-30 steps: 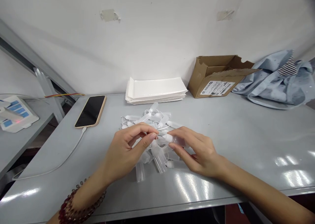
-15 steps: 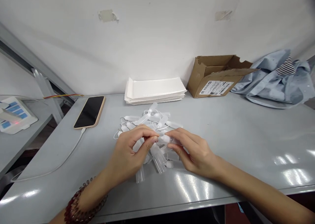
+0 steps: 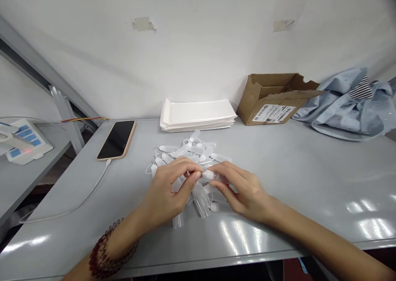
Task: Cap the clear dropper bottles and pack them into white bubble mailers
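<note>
both your hands meet at one small bottle over the pile

at your far left, a white power strip with blue sockets sits on a lower surface, with red and yellow wires behind it. next comes a phone, screen up and dark, on the grey table, a white cable plugged into its near end and curving toward you. a dark red beaded bracelet circles your left wrist

your left hand has thumb and index finger pinched together at the tip of the small bottle; whatever lies between them is too small to tell. below and around your fingers spreads the pile of bottles, clear with white caps, some with thin loops, lying at many angles in the middle of the table. beyond the pile, a stack of white envelopes lies near the wall

your right hand grasps the small bottle between thumb and fingers, its white cap pointing at your left fingertips. behind and to the right stands an open cardboard box with a printed label, and beside it a crumpled light blue cloth
</note>
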`<state>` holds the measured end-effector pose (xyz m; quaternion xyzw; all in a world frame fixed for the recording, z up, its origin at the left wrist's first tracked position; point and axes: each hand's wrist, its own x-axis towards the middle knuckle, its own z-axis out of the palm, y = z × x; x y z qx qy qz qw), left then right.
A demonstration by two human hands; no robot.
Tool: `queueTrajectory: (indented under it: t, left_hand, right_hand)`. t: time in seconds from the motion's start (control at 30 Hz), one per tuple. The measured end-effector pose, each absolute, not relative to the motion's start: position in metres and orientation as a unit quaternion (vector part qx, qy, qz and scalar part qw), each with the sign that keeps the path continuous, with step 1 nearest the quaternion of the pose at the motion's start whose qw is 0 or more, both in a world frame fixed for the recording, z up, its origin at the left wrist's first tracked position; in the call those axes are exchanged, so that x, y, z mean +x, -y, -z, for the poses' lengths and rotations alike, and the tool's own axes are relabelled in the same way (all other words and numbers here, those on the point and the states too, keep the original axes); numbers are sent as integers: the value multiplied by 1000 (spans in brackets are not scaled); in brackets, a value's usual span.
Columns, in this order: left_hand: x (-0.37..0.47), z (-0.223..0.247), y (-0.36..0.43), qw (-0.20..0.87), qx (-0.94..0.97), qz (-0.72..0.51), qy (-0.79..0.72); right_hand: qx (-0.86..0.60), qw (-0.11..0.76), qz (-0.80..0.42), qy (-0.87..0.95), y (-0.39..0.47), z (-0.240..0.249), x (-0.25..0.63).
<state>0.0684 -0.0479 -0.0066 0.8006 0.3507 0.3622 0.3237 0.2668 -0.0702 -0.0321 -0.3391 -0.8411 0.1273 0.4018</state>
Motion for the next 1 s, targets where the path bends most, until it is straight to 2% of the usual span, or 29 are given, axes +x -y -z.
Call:
queueTrajectory:
  t: [0.13, 0.33, 0.47, 0.83, 1.0]
  left_hand:
    - [63, 0, 42, 316, 797, -339, -388]
    - [52, -4, 30, 293, 737, -301, -530]
    - [50, -1, 25, 289, 743, -268, -541]
    - [49, 4, 20, 273, 710, -329, -559]
    - [49, 4, 22, 289, 702, -341, -554]
  right_hand:
    - [-346, 382, -136, 846, 66, 29, 270]
    - [-392, 378, -95, 833, 45, 26, 286]
    - [-412, 374, -61, 828, 20, 28, 295]
    - [-382, 175, -63, 905, -77, 34, 261]
    - [-361, 131, -56, 921, -81, 40, 250]
